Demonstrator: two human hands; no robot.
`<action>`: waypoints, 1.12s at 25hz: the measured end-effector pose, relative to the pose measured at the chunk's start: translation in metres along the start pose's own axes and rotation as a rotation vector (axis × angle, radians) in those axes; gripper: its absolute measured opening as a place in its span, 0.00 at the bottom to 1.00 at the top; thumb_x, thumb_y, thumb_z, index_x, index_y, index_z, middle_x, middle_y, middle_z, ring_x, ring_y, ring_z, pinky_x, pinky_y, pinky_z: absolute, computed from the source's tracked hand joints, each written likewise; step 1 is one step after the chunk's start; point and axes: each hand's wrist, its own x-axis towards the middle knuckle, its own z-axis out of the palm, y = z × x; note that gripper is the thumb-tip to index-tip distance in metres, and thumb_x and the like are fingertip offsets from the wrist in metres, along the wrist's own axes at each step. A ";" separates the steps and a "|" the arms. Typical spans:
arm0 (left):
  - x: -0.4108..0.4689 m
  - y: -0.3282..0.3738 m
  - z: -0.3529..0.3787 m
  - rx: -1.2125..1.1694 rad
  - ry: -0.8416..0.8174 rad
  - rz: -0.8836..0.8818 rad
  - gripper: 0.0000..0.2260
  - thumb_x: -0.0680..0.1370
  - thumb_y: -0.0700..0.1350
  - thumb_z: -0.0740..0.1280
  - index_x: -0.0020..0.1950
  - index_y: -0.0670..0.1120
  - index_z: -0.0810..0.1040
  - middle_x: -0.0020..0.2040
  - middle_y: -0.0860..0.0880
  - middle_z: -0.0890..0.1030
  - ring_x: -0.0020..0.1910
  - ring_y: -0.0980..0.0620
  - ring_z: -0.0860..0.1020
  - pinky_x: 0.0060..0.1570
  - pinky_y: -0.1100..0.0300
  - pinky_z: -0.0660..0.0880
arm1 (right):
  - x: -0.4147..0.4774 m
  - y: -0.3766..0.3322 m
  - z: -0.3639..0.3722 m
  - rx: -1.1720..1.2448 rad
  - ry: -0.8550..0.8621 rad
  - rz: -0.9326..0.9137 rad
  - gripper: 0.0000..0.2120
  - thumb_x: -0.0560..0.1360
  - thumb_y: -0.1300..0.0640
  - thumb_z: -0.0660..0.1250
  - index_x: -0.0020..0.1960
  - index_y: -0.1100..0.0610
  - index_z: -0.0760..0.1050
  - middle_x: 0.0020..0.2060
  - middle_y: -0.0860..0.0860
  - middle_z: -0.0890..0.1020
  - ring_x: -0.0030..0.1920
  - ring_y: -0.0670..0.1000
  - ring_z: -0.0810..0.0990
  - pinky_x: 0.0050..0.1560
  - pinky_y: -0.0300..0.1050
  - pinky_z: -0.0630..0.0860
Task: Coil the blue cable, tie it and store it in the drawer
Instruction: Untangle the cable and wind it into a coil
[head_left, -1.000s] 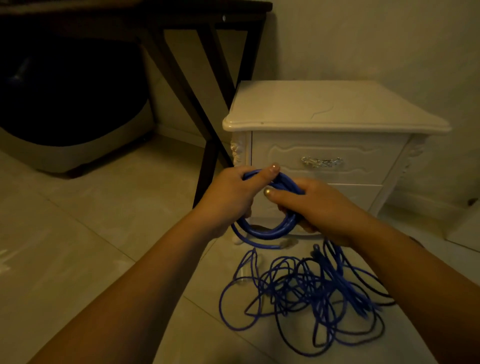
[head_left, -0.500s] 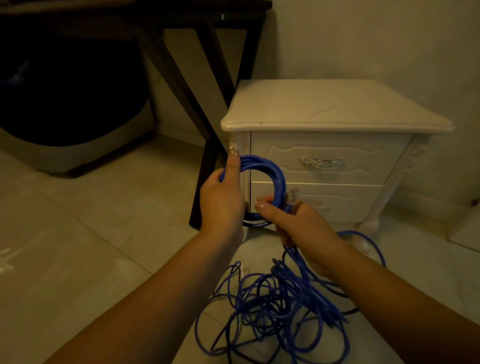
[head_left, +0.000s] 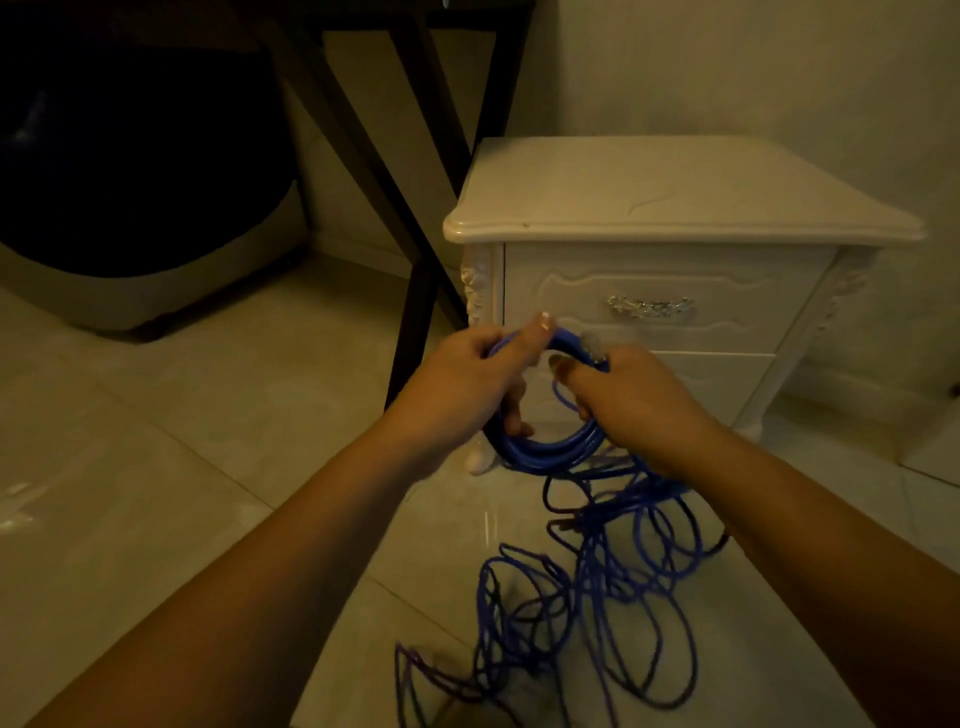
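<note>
**Cable coiling in progress in front of the nightstand**

Compared with half a second ago, we see the coil turned from a tall, upright loop beside the nightstand's front left corner to a lower one hanging in front of its lower drawer, and both hands have closed in on the top of the loop.

The left hand is wrapped around the left side of the coiled part of the blue cable, thumb pressed on top and fingers curled through the loop. The right hand is closed on the right side of the coil, pinching the strands near a clear plug end that sticks up just above its thumb.

The coil hangs in the air in front of the nightstand, level with the lower drawer. The upper drawer sits shut above it, its metal handle visible above the right hand. The uncoiled remainder of the cable trails down from the right hand and lies in loose tangled loops on the tiled floor, in front of the nightstand.

Dark furniture legs stand just left of the nightstand.
</note>
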 end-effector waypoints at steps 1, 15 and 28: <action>0.002 0.000 -0.002 0.126 -0.035 0.013 0.27 0.70 0.64 0.65 0.50 0.40 0.77 0.32 0.45 0.72 0.27 0.53 0.73 0.28 0.62 0.75 | 0.004 -0.003 0.001 -0.180 -0.078 -0.030 0.13 0.80 0.54 0.58 0.38 0.55 0.72 0.30 0.51 0.74 0.28 0.47 0.72 0.30 0.40 0.66; 0.011 0.005 0.014 -0.412 0.230 -0.010 0.19 0.77 0.55 0.67 0.28 0.52 0.69 0.27 0.52 0.59 0.24 0.53 0.57 0.23 0.61 0.59 | -0.006 0.012 -0.018 0.372 -0.242 -0.083 0.04 0.77 0.59 0.64 0.44 0.58 0.76 0.36 0.51 0.84 0.40 0.49 0.83 0.50 0.45 0.80; -0.011 0.015 -0.002 -0.320 -0.327 -0.198 0.12 0.79 0.53 0.63 0.47 0.44 0.77 0.31 0.49 0.69 0.28 0.54 0.70 0.40 0.55 0.79 | -0.004 -0.004 -0.019 0.279 -0.252 0.056 0.06 0.74 0.67 0.62 0.46 0.60 0.77 0.21 0.48 0.64 0.21 0.47 0.61 0.23 0.40 0.63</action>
